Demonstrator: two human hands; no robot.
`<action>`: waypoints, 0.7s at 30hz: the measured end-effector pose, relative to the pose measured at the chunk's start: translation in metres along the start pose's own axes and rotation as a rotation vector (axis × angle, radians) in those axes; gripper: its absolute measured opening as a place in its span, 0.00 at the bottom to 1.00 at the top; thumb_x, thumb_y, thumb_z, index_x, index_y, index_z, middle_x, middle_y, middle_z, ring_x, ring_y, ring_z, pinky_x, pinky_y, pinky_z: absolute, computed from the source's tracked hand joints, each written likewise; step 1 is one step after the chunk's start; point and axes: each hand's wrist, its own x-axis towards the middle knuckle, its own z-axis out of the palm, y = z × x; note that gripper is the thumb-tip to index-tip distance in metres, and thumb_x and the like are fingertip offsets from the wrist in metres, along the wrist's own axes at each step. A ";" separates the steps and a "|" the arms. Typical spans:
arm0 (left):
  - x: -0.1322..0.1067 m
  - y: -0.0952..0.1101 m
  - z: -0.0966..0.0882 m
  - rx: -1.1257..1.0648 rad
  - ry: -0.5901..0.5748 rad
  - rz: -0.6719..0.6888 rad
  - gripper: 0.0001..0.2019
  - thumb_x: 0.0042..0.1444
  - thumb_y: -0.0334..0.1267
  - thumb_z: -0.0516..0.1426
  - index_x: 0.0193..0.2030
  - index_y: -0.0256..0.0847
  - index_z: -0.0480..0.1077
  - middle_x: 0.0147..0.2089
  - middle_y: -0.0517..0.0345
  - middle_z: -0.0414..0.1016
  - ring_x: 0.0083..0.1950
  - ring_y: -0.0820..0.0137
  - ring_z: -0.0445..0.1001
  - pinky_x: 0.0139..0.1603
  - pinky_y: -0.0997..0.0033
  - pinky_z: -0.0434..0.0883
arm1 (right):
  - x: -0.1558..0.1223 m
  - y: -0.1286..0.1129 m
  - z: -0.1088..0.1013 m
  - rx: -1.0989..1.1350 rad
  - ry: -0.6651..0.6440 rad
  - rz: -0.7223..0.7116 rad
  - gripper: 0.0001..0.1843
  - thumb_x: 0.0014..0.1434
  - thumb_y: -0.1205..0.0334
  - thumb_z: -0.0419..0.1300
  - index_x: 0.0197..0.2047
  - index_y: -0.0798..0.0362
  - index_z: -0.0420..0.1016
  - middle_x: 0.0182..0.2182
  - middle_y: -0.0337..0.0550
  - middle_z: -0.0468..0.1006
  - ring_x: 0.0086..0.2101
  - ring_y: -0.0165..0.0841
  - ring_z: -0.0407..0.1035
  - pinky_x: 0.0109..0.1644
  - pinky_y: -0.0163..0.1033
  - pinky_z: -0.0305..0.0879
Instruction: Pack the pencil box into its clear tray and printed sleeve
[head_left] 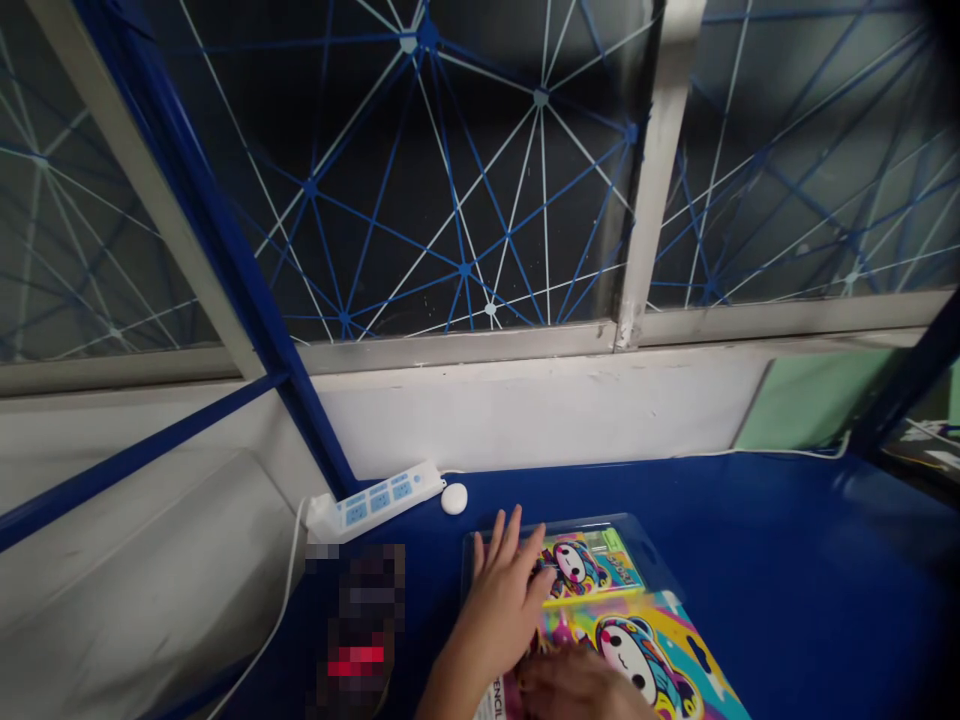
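Observation:
My left hand [504, 592] lies flat with its fingers spread on a clear plastic package [600, 565] that shows a colourful cartoon panda print. A second, larger card [660, 655] with the same bright panda design lies nearer me, partly over the package. My right hand [574, 685] rests low on that card at the bottom edge of the view. Its fingers look curled, and I cannot tell if they hold anything. Both items lie on a blue table [787, 580].
A white power strip [375, 500] with its cable and a small round white object [454, 497] sit at the table's back edge by the white wall. A blurred dark object [360, 630] stands left of my hand. Windows with blue and white line patterns rise behind.

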 end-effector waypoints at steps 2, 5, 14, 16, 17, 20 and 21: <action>-0.008 -0.009 -0.002 -0.030 0.095 -0.051 0.27 0.71 0.52 0.38 0.73 0.55 0.50 0.79 0.57 0.41 0.79 0.61 0.37 0.75 0.38 0.42 | 0.007 0.011 -0.030 -0.012 -0.030 0.122 0.13 0.69 0.59 0.55 0.54 0.43 0.75 0.50 0.35 0.82 0.47 0.30 0.77 0.53 0.34 0.72; -0.025 -0.026 0.004 -0.125 0.268 -0.159 0.26 0.70 0.48 0.40 0.73 0.48 0.53 0.78 0.52 0.46 0.79 0.61 0.41 0.76 0.40 0.44 | 0.020 0.038 -0.067 -0.053 -0.117 0.339 0.17 0.67 0.61 0.56 0.58 0.47 0.73 0.52 0.46 0.79 0.50 0.39 0.74 0.55 0.47 0.70; -0.058 -0.063 0.075 -0.976 0.536 -0.322 0.41 0.61 0.42 0.49 0.75 0.46 0.30 0.80 0.44 0.34 0.78 0.55 0.44 0.73 0.49 0.55 | 0.047 0.091 -0.076 -0.057 -0.390 0.412 0.36 0.46 0.54 0.73 0.58 0.51 0.73 0.49 0.51 0.72 0.51 0.50 0.67 0.58 0.58 0.63; -0.055 -0.067 0.080 -1.091 0.500 -0.310 0.44 0.57 0.40 0.51 0.75 0.46 0.30 0.79 0.41 0.39 0.77 0.54 0.47 0.73 0.47 0.54 | 0.051 0.095 -0.073 -0.055 -0.425 0.420 0.37 0.43 0.52 0.74 0.57 0.52 0.74 0.49 0.52 0.71 0.51 0.52 0.66 0.57 0.61 0.62; -0.054 -0.068 0.080 -1.125 0.475 -0.303 0.45 0.55 0.40 0.52 0.75 0.46 0.31 0.78 0.40 0.44 0.77 0.54 0.49 0.74 0.47 0.53 | 0.053 0.097 -0.072 -0.055 -0.439 0.422 0.37 0.42 0.50 0.74 0.55 0.53 0.74 0.48 0.52 0.71 0.50 0.52 0.66 0.56 0.62 0.62; -0.052 -0.068 0.081 -1.157 0.419 -0.234 0.48 0.48 0.36 0.53 0.75 0.45 0.34 0.76 0.43 0.51 0.76 0.58 0.52 0.74 0.52 0.53 | 0.058 0.104 -0.070 -0.058 -0.455 0.404 0.36 0.38 0.45 0.75 0.49 0.54 0.75 0.46 0.50 0.70 0.48 0.52 0.65 0.54 0.64 0.62; -0.053 -0.068 0.081 -1.166 0.407 -0.205 0.49 0.46 0.34 0.53 0.75 0.45 0.34 0.77 0.44 0.50 0.76 0.59 0.51 0.75 0.54 0.52 | 0.059 0.106 -0.069 -0.060 -0.448 0.393 0.36 0.37 0.44 0.75 0.47 0.54 0.75 0.45 0.49 0.70 0.48 0.52 0.65 0.54 0.64 0.62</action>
